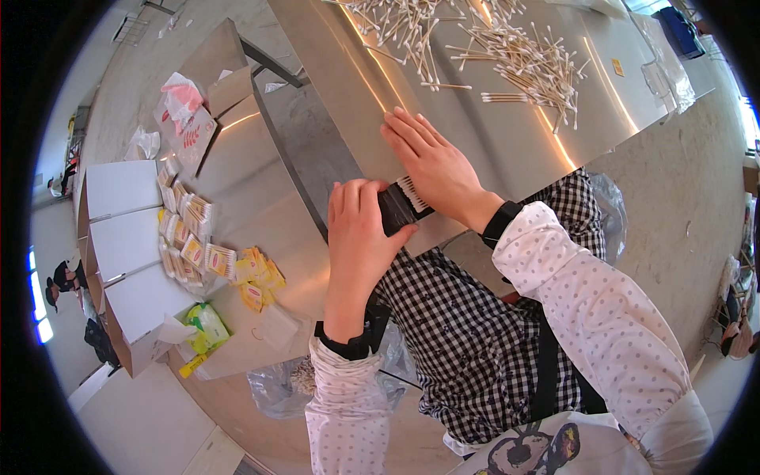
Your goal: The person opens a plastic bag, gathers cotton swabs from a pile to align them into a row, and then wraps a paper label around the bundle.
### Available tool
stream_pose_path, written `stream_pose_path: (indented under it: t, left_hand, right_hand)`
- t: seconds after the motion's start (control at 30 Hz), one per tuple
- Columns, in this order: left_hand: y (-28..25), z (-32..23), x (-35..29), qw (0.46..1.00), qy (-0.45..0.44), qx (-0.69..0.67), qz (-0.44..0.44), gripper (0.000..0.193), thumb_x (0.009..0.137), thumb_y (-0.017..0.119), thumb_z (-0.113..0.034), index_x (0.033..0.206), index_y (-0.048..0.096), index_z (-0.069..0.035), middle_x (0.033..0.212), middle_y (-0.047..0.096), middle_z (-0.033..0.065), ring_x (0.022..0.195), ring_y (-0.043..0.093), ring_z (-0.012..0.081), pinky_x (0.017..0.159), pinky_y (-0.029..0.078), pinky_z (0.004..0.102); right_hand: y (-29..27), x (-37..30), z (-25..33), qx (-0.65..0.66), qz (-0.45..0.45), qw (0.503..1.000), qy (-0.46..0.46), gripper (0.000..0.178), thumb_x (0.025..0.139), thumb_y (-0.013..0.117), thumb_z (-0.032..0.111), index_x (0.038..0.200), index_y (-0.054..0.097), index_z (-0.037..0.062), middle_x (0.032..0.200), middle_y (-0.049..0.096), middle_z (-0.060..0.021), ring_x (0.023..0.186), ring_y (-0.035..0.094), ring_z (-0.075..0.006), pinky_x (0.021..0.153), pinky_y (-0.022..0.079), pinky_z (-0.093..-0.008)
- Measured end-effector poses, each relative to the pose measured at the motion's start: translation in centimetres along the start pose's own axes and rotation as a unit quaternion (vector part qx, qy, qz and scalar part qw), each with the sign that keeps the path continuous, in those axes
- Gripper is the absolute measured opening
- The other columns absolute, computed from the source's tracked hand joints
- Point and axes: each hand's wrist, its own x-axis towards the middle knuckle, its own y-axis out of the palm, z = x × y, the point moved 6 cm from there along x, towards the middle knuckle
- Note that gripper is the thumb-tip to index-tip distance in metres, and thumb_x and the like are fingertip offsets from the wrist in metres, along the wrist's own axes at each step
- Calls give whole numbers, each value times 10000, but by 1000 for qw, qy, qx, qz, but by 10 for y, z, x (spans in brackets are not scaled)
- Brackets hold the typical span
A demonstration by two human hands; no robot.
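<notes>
My left hand (356, 233) is wrapped round a small black box-like holder (393, 210) at the near edge of the metal table (467, 131). A row of white-tipped cotton swabs (409, 192) shows at the holder's right end. Against that end rests the edge of my right hand (435, 170), its fingers stretched out and close together over the tabletop. I see nothing gripped in it, though its palm side is hidden. Beyond my hands, loose cotton swabs (526, 67) with wooden sticks lie in a large heap.
On the lower table to the left are packs of swabs (194, 214), yellow packets (260, 277) and a green package (207, 328). White cartons (127, 237) line its outer edge. A gap separates the two tables. Clear plastic (665, 71) hangs at the far right corner.
</notes>
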Motion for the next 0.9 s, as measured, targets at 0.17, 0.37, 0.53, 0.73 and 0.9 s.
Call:
stream_pose_path:
  t: [0.17,0.37,0.53,0.73,0.9]
  left_hand:
    - [0,4,3,1000,18,-5,15,619,589,899,-176,1105,592,-29,1108,570,114,1103,525,331,980,437,427]
    - [4,11,2,999,28,-41,0,618,574,902,-195,1079,584,-36,1087,572,109,1077,530,328,970,441,424]
    - [2,12,1,998,48,-37,-22,624,565,900,-218,1072,581,-45,1077,571,106,1071,530,337,967,442,429]
    - [5,11,2,998,39,-41,-27,646,572,893,-210,1104,577,-22,1093,564,127,1071,526,356,972,443,442]
    - [3,2,-7,999,27,-29,-35,667,651,870,-197,1217,569,-11,1190,572,144,1126,521,369,996,437,444]
  right_hand:
    - [1,0,2,10,2,1000,3,528,900,510,60,1417,457,-31,1528,416,-150,1478,313,-270,1231,267,-412]
    - [1,0,2,13,14,1000,7,567,881,533,39,1437,438,-16,1541,402,-136,1486,299,-261,1236,269,-408]
    - [7,1,13,36,15,999,0,571,882,547,65,1437,437,-16,1548,390,-135,1486,296,-259,1238,263,-404]
    - [14,6,32,97,-5,995,20,540,883,545,38,1413,462,-21,1523,420,-136,1466,330,-282,1229,283,-409]
    - [-1,4,20,319,-134,933,97,474,899,491,-75,1364,525,12,1444,499,-164,1402,414,-344,1159,364,-415]
